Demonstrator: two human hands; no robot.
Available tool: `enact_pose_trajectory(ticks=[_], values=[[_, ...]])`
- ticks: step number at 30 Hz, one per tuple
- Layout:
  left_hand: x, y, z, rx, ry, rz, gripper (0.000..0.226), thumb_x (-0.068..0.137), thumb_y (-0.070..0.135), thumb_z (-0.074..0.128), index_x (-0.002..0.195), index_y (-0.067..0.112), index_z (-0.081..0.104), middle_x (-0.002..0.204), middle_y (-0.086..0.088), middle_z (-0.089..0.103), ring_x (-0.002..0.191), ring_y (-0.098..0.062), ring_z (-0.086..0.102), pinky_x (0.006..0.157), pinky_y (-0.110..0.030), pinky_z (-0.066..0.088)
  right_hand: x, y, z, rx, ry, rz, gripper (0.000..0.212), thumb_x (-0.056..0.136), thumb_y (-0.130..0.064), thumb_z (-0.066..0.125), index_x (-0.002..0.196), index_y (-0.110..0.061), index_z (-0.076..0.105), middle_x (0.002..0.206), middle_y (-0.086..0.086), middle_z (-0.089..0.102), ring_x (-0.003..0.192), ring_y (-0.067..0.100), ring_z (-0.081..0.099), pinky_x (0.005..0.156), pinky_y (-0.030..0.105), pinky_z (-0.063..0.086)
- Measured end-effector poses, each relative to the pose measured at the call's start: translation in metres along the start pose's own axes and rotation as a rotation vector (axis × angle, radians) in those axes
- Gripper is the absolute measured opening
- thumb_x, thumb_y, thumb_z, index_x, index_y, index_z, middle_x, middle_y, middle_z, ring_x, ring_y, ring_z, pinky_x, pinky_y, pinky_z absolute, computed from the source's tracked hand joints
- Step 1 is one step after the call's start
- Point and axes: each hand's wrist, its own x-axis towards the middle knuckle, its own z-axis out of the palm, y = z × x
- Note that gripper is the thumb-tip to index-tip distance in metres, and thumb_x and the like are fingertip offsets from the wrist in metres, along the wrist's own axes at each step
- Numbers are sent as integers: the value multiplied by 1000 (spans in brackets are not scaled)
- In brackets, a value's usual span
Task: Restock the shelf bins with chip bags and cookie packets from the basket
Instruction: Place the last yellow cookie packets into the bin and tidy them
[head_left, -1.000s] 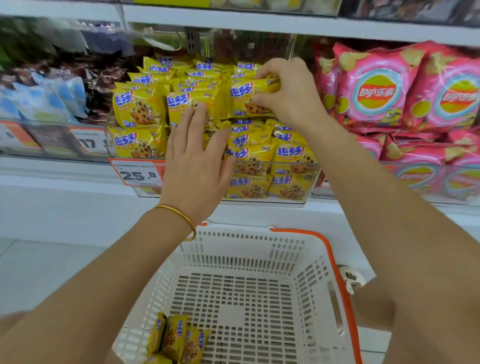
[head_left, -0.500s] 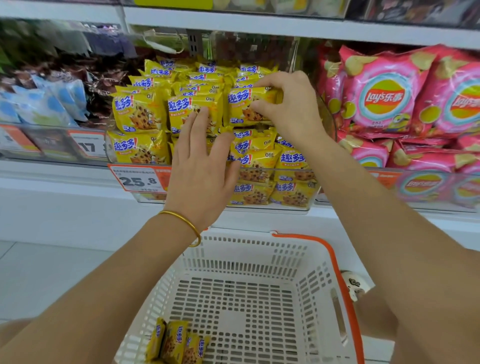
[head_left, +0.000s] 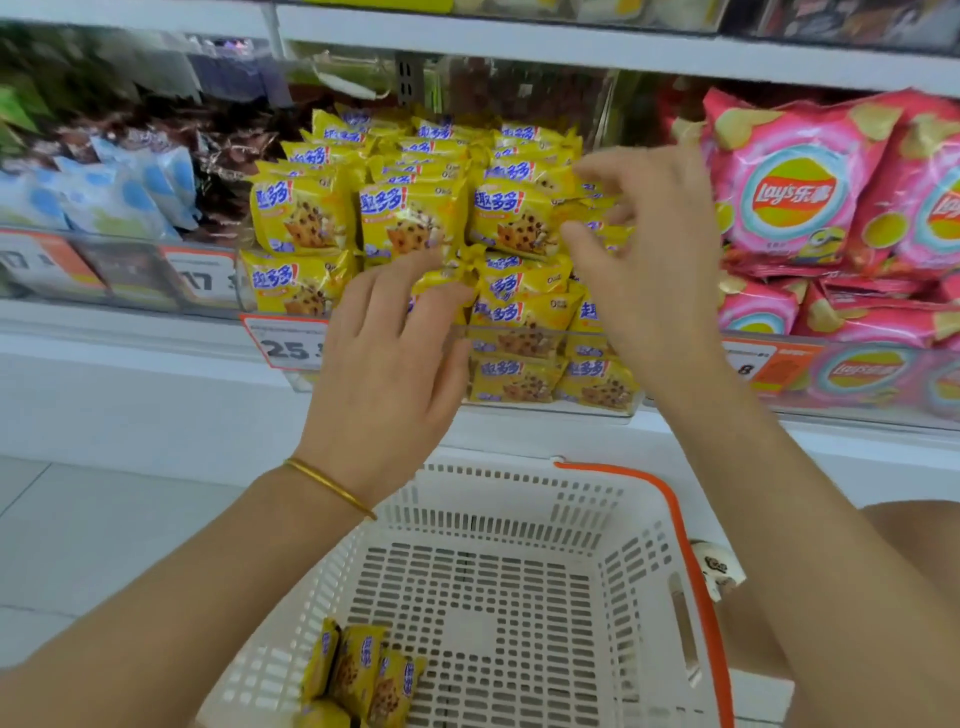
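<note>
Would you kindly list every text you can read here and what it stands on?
"趣多多!" on the yellow cookie packets.
"Lay's乐事" on the pink chip bags.
"25" on the cookie bin's price tag, partly behind the left hand.
"17" on the price tag further left.
Smaller print is too blurred to read.

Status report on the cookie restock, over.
Left hand touching cookie packets in bin; right hand open. Loose packets in basket. Nothing blocking.
</note>
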Motion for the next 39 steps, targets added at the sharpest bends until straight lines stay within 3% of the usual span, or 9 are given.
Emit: enact_pose_trajectory(ticks=[5, 10, 13, 17, 22, 25, 28, 33, 39], values=[[-58, -18, -16, 84, -340, -23, 29, 83, 17, 49, 107, 6, 61, 120, -18, 55, 103, -37, 48, 85, -46, 43, -111, -20, 36, 251, -257, 77, 20, 85, -4, 56, 101, -14, 63, 97, -9, 46, 70, 8, 54, 63, 21, 43], [-131, -47, -18, 117, -761, -171, 33, 76, 22, 48, 100, 8, 67, 120, -19, 59, 102, -45, 54, 75, -55, 53, -246, 4, 140, 122, -1219, 272, 28, 95, -8, 45, 119, -5, 57, 98, 7, 51, 80, 18, 52, 67, 19, 37], [-150, -58, -18, 162, -893, -193, 25, 77, 13, 64, 101, 7, 68, 123, -19, 58, 107, -45, 53, 80, -54, 50, -319, 6, 185, 89, -1640, 390, 34, 94, -16, 52, 125, -4, 48, 127, 18, 51, 110, 33, 54, 90, 41, 49], [-150, -66, -13, 144, -950, -282, 35, 91, 23, 51, 125, 18, 55, 146, -5, 36, 131, -30, 30, 103, -43, 33, -361, 2, 230, 78, -1641, 540, 55, 94, -24, 55, 143, -14, 32, 143, 15, 40, 118, 33, 51, 93, 41, 48], [-146, -77, -7, 138, -990, -337, 37, 95, 27, 42, 130, 21, 49, 147, 0, 31, 132, -23, 25, 104, -37, 30, -375, 3, 272, -113, -1732, 453, 71, 98, -19, 49, 152, -23, 4, 159, 10, 6, 142, 36, 17, 111, 48, 30], [-146, -80, -5, 129, -981, -331, 36, 94, 27, 37, 124, 16, 54, 141, -4, 39, 128, -27, 31, 102, -40, 35, -385, -2, 285, -167, -1738, 494, 56, 97, -17, 45, 148, -19, 23, 150, 14, 29, 136, 35, 29, 97, 44, 38], [-144, -80, -3, 127, -1005, -351, 34, 95, 26, 41, 126, 18, 51, 139, -1, 38, 128, -24, 30, 102, -36, 34, -390, -4, 283, -189, -1561, 574, 18, 90, -10, 48, 105, -12, 57, 109, 13, 60, 97, 30, 58, 67, 33, 39], [-138, -76, 1, 127, -1038, -341, 34, 96, 26, 40, 127, 19, 50, 140, -1, 37, 129, -23, 29, 104, -34, 34, -369, 9, 261, 11, -1483, 792, 29, 83, -3, 58, 61, -13, 42, 65, 5, 48, 55, 17, 42, 47, 26, 31], [-116, -66, 10, 38, -1201, -363, 38, 96, 26, 45, 133, 18, 43, 133, -5, 45, 124, -24, 40, 102, -38, 37, -265, 26, 183, 500, -1424, 1005, 16, 85, -2, 65, 100, -7, 62, 98, 9, 65, 92, 23, 64, 80, 34, 55]])
